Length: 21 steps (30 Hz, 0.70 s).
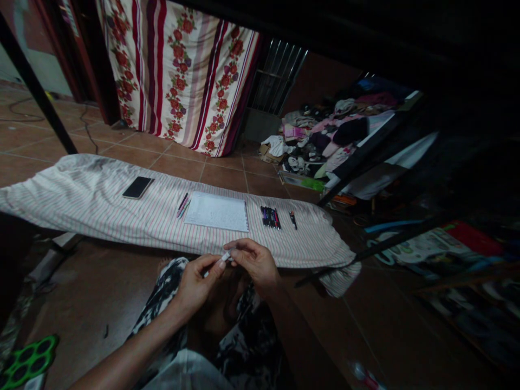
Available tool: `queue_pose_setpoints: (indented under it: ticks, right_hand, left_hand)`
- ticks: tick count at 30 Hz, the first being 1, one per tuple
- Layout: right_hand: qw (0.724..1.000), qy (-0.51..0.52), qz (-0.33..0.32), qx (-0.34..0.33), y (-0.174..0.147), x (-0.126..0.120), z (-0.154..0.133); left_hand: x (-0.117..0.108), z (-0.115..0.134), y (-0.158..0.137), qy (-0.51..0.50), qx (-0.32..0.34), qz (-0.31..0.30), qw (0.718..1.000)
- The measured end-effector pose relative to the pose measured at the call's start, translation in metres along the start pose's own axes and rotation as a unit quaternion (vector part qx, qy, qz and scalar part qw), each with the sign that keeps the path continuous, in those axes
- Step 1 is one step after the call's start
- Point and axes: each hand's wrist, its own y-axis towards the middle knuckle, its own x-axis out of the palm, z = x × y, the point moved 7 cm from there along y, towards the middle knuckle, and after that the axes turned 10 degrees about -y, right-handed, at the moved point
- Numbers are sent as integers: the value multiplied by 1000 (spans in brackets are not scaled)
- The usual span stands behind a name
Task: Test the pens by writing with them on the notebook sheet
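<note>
My left hand (198, 283) pinches a slim white pen-like thing (226, 257) above my lap; its exact kind is too small to make out. My right hand (257, 264) has its thumb and fingers closed at the far end of the same thing. Just beyond my hands, a spiral notebook (217, 210) lies open on a striped cloth (162, 230), with faint writing on the page. Left of it rest a few pens (183, 206). To its right is a row of several dark pens (270, 218), and farther right a small dark item (293, 220).
A phone (138, 187) lies on the cloth at the left. Dark metal bars (38, 86) rise at both sides. Behind are a floral curtain (179, 76) and a heap of clothes (325, 135). A green holed object (30, 360) is on the floor at lower left.
</note>
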Motion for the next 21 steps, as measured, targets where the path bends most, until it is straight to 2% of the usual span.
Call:
queue_pose_setpoints:
  ticks: [6, 13, 21]
  right_hand:
    - [1000, 25, -2, 12, -2, -1, 0]
    - [1000, -2, -6, -3, -1, 0, -1]
    - [999, 32, -5, 16, -2, 1, 2]
  left_hand:
    - [-1, -3, 0, 0, -8, 5, 1000]
    - [1, -1, 0, -5, -4, -2, 1000]
    - [-1, -5, -1, 2, -8, -4, 1000]
